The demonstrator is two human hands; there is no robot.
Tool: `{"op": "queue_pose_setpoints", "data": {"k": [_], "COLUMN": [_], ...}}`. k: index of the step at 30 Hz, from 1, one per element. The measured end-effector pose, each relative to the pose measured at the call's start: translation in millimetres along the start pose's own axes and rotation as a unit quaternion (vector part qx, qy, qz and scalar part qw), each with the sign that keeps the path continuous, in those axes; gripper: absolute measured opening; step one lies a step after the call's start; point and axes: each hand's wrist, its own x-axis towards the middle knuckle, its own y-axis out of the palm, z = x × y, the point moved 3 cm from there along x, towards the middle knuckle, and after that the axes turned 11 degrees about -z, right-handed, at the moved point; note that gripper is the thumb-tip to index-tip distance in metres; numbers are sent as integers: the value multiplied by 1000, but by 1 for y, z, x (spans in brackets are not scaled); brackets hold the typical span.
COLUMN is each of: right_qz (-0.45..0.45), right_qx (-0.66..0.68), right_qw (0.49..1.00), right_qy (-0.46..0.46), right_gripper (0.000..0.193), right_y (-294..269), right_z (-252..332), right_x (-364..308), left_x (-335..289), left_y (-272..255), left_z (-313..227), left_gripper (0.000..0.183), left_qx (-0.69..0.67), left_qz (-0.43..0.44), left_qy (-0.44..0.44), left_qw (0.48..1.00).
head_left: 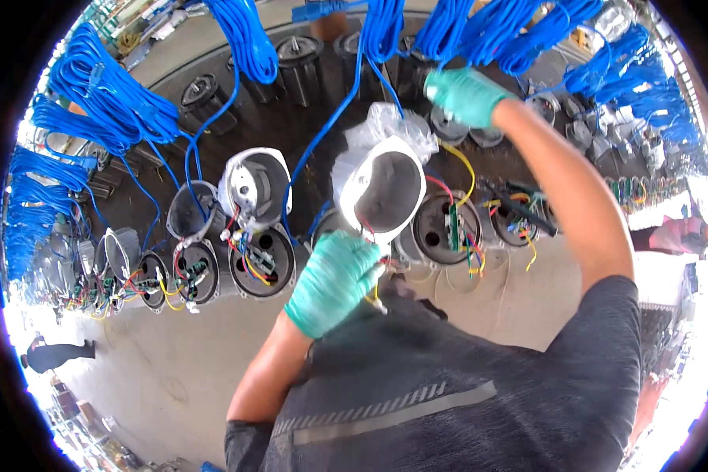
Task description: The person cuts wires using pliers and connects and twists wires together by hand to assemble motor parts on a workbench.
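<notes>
While the white motor end cover (385,189) sits tilted at the centre of the frame, its hollow side faces the camera and a clear plastic bag (389,126) bunches behind its upper edge. Just below it, the left hand (334,279), in a green glove, has its fingers (362,259) curled shut on thin red and yellow wires (374,295) at the cover's lower rim. The right hand (466,96), also gloved, is raised to the upper centre with fingers closed around a blue cable (374,82). Open motor housings (448,228) with circuit boards stand in a row across the middle. Coiled blue cable bundles (102,102) hang along the top and left.
</notes>
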Motion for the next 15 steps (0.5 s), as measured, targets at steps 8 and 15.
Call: {"op": "queue_pose_setpoints", "data": {"k": [8, 15], "right_qz": [-195, -249], "right_qx": [280, 477], "right_qw": [940, 793], "right_qy": [-5, 286], "right_gripper": [19, 20], "right_y": [-75, 34], "right_z": [147, 226], "right_x": [-171, -217], "left_x": [-4, -4], "left_y": [4, 0], "left_z": [11, 5], "left_gripper": [27, 32], "left_qx": [-55, -52], "left_qz": [9, 10], "left_qy": [-24, -12], "left_qw": [998, 999]}}
